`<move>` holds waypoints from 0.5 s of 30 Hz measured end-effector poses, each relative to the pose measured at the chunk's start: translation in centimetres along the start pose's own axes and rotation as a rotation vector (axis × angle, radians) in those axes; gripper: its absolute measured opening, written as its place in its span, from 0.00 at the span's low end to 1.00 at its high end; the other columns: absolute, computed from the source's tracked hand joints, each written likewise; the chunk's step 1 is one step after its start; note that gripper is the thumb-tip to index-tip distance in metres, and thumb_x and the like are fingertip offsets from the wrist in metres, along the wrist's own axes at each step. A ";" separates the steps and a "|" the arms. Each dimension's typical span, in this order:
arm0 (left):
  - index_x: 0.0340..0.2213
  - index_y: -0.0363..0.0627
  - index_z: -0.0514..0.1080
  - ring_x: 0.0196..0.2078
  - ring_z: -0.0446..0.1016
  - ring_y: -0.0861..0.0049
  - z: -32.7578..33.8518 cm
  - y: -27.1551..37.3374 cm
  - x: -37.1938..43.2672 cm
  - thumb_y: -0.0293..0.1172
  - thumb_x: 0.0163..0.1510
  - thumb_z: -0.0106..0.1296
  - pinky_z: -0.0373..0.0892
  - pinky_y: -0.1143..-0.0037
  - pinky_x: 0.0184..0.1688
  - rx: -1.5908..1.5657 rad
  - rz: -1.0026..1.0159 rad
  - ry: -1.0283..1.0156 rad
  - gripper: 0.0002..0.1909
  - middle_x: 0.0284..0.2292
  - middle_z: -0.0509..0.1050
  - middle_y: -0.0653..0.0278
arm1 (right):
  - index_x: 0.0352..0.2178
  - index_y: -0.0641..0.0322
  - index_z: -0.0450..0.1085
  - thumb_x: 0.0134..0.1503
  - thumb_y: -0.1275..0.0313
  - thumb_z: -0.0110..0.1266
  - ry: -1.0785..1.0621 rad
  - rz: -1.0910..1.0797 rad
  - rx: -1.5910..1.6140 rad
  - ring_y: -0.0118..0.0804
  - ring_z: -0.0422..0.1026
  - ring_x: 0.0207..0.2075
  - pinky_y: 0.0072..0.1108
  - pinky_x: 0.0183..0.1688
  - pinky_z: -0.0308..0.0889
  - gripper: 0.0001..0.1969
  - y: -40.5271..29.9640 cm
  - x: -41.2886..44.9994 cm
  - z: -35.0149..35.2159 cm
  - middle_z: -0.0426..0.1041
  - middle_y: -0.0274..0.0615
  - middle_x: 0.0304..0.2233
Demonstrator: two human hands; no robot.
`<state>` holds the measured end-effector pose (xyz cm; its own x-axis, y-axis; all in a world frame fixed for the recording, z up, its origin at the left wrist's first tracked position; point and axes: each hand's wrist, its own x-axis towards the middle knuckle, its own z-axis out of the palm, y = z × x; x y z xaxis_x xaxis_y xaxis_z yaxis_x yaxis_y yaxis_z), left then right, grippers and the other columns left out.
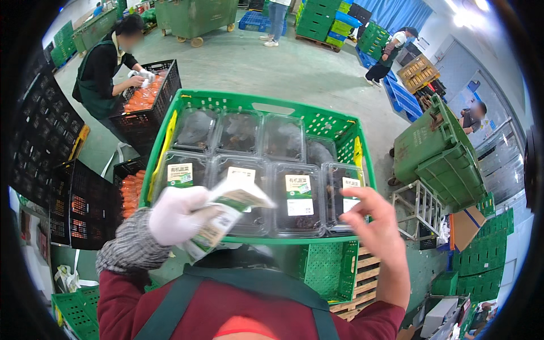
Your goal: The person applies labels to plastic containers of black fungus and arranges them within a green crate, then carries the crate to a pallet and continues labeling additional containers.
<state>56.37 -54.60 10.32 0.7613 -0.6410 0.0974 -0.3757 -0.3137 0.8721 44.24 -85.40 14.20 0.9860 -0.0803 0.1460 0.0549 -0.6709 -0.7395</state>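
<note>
My left hand (180, 214), in a white glove, grips a strip of printed labels (214, 223) that hangs in front of the crate. My right hand (374, 216) is bare, its thumb and fingers apart and nothing seen between them, close to the rightmost front clear plastic clamshell box (331, 195). A green plastic crate (259, 98) holds two rows of such boxes with dark contents. Labels sit on the lids of the front row, among them a white and green label (298, 195); the back-row box (284, 136) shows no label.
At left a co-worker in gloves (100, 80) bends over a black crate (163, 93) of bagged carrots. Stacked black crates (46, 140) stand further left. Green wheeled bins (440, 153) are at right. Below lie a green crate (329, 272) and a wooden pallet (367, 276). Other people are further back.
</note>
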 end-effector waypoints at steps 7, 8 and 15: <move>0.39 0.37 0.68 0.24 0.74 0.74 2.4 -0.1 -0.2 0.30 0.46 0.54 0.69 0.79 0.28 -0.121 0.079 -0.258 0.17 0.22 0.72 0.59 | 0.32 0.64 0.67 0.46 0.76 0.55 -0.105 -0.306 -0.017 0.39 0.69 0.25 0.23 0.27 0.64 0.09 -3.9 2.5 5.9 0.68 0.43 0.26; 0.40 0.37 0.66 0.26 0.74 0.73 2.7 0.3 -0.4 0.30 0.45 0.55 0.69 0.79 0.30 -0.079 0.086 -0.163 0.20 0.25 0.72 0.57 | 0.31 0.64 0.67 0.47 0.77 0.54 -0.125 -0.296 -0.006 0.41 0.69 0.25 0.24 0.27 0.64 0.08 -3.7 2.6 5.7 0.68 0.44 0.25; 0.28 0.39 0.69 0.44 0.68 0.62 7.4 2.0 -0.6 0.25 0.36 0.61 0.65 0.72 0.45 0.104 0.403 0.189 0.14 0.42 0.67 0.51 | 0.29 0.64 0.67 0.50 0.76 0.50 -0.291 -0.348 0.159 0.42 0.69 0.26 0.24 0.29 0.64 0.04 -1.4 3.5 5.0 0.68 0.45 0.24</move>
<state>51.25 -59.99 8.45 0.6231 -0.5900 0.5135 -0.7053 -0.1400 0.6950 48.40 -81.09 12.45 0.9066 0.3539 0.2297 0.3907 -0.4987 -0.7737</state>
